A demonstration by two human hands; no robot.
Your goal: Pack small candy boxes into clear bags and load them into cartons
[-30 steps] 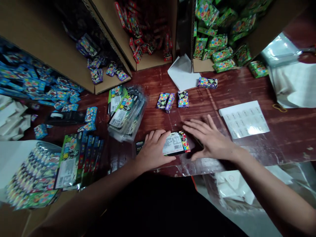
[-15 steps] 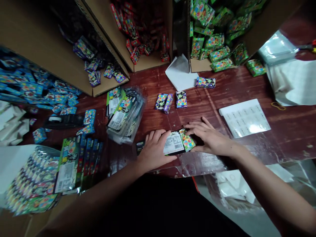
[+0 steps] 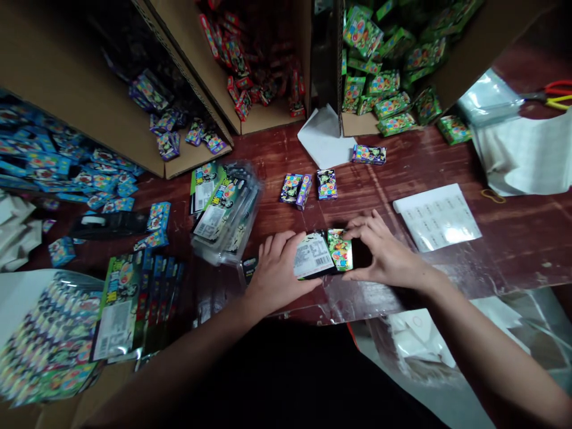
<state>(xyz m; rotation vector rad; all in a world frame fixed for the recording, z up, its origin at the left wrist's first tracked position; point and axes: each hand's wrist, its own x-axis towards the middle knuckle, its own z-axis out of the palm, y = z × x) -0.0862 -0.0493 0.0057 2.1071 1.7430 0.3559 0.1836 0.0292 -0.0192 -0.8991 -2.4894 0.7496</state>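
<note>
My left hand [image 3: 277, 277] grips a flat dark pack [image 3: 313, 256] with a white barcode label, its fingers over the far side and its thumb along the near edge. At the pack's right end sits a small green printed box [image 3: 341, 253]. My right hand [image 3: 386, 253] holds this box between fingertips at its top corner and the thumb at its lower edge. Whether the box is partly inside the pack, I cannot tell. Beyond the hands lie small purple boxes [image 3: 328, 184]. Left of them is a pile of clear-covered packs [image 3: 223, 208].
Open cartons hold purple, red [image 3: 243, 104] and green boxes [image 3: 393, 104] at the back. Blue boxes [image 3: 49, 164] heap at left, above a fanned row of packs [image 3: 116, 310]. A label sheet [image 3: 440, 217], a white envelope [image 3: 326, 137] and scissors [image 3: 554, 95] lie on the table.
The green box has turned from tilted to nearly upright against the pack's end. My right hand has shifted slightly right with it; my left hand stays on the pack.
</note>
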